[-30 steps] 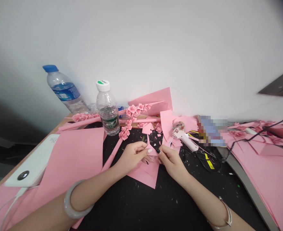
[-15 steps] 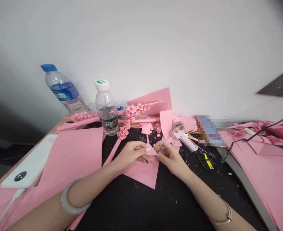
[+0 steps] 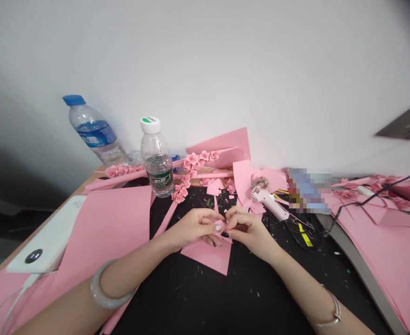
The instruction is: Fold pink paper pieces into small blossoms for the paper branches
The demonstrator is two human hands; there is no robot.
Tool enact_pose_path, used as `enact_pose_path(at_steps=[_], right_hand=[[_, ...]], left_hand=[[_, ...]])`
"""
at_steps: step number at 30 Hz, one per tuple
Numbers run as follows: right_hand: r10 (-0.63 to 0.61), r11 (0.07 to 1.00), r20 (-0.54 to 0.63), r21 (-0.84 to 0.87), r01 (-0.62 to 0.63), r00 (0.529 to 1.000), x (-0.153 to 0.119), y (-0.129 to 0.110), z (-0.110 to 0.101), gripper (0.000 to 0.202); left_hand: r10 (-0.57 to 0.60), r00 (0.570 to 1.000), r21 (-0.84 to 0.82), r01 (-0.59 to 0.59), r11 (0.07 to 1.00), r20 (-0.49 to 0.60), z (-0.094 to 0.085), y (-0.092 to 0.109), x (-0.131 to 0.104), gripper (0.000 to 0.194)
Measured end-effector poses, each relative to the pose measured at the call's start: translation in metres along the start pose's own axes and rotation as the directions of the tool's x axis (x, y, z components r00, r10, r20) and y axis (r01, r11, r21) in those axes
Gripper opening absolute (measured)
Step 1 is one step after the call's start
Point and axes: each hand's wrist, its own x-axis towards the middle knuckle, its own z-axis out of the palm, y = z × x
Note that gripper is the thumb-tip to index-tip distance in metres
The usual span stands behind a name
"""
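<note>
Between my fingertips is a small folded piece of pink paper (image 3: 219, 225), mostly covered by my fingers. My left hand (image 3: 199, 226) pinches it from the left, thumb on top. My right hand (image 3: 245, 229) is closed on its right edge, thumb and forefinger pressed together. Beneath both hands a pink paper sheet (image 3: 211, 256) lies flat on the black table surface (image 3: 205, 302). Just beyond them are small pink paper pieces (image 3: 214, 187) and a stem with folded paper roses (image 3: 182, 190).
A clear bottle with a white cap (image 3: 157, 163) stands behind my left hand; a blue-capped bottle (image 3: 96, 132) leans on the wall. A glue gun (image 3: 271, 202) with a black cable lies right. A white power bank (image 3: 47, 237) and large pink sheets (image 3: 110, 228) lie left.
My right hand has moved in to the left, its thumb and forefinger now meeting my left fingertips. The folded paper shows less than before. The view has shifted slightly.
</note>
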Motion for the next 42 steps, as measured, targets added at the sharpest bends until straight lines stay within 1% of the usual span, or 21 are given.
enact_pose_path(at_steps=[4, 8, 12, 15, 20, 24, 26, 31, 35, 38, 42], right_hand=[[0.013, 1.0, -0.051, -0.02, -0.014, 0.999, 0.0, 0.002, 0.002, 0.014], [0.008, 0.997, -0.077, -0.072, -0.013, 0.997, -0.001, 0.005, 0.002, 0.016], [-0.019, 0.987, -0.092, -0.159, 0.004, 0.996, 0.0, 0.006, 0.002, 0.013], [-0.018, 0.984, -0.095, -0.176, 0.001, 0.995, 0.001, 0.005, 0.004, 0.013], [0.01, 0.992, -0.132, -0.124, -0.027, 0.991, -0.001, 0.007, 0.008, 0.01], [0.14, 0.987, -0.146, -0.059, -0.15, 0.979, -0.003, 0.01, 0.011, 0.009], [0.169, 0.983, -0.156, -0.05, -0.179, 0.973, -0.003, 0.01, 0.012, 0.009], [0.18, 0.983, -0.2, 0.0, -0.184, 0.963, -0.002, 0.01, 0.013, 0.012], [0.201, 0.979, -0.21, 0.022, -0.201, 0.957, -0.002, 0.01, 0.014, 0.014], [0.195, 0.981, -0.232, 0.026, -0.195, 0.953, -0.002, 0.01, 0.014, 0.015], [0.174, 0.985, -0.248, 0.035, -0.171, 0.953, -0.003, 0.011, 0.014, 0.016]], left_hand=[[0.017, 0.999, 0.003, -0.017, 1.0, 0.029, -0.001, -0.002, 0.001, 0.032], [0.036, 0.998, -0.012, -0.036, 0.999, 0.053, -0.001, -0.004, 0.002, 0.032], [0.055, 0.998, 0.0, -0.055, 0.998, 0.03, 0.0, -0.007, 0.002, 0.029], [0.073, 0.997, 0.013, -0.074, 0.997, 0.022, 0.0, -0.009, 0.003, 0.03], [0.083, 0.996, 0.006, -0.083, 0.997, 0.029, 0.001, -0.011, 0.003, 0.031], [0.081, 0.996, 0.007, -0.082, 0.997, 0.031, 0.003, -0.011, 0.003, 0.033], [0.084, 0.996, 0.004, -0.084, 0.996, 0.031, 0.003, -0.011, 0.003, 0.033], [0.089, 0.996, 0.018, -0.089, 0.996, 0.024, 0.003, -0.012, 0.004, 0.031], [0.092, 0.995, 0.015, -0.092, 0.996, 0.034, 0.004, -0.011, 0.003, 0.03], [0.096, 0.995, 0.013, -0.096, 0.995, 0.041, 0.005, -0.008, 0.002, 0.026], [0.073, 0.997, 0.016, -0.073, 0.997, 0.018, 0.006, -0.006, 0.001, 0.023]])
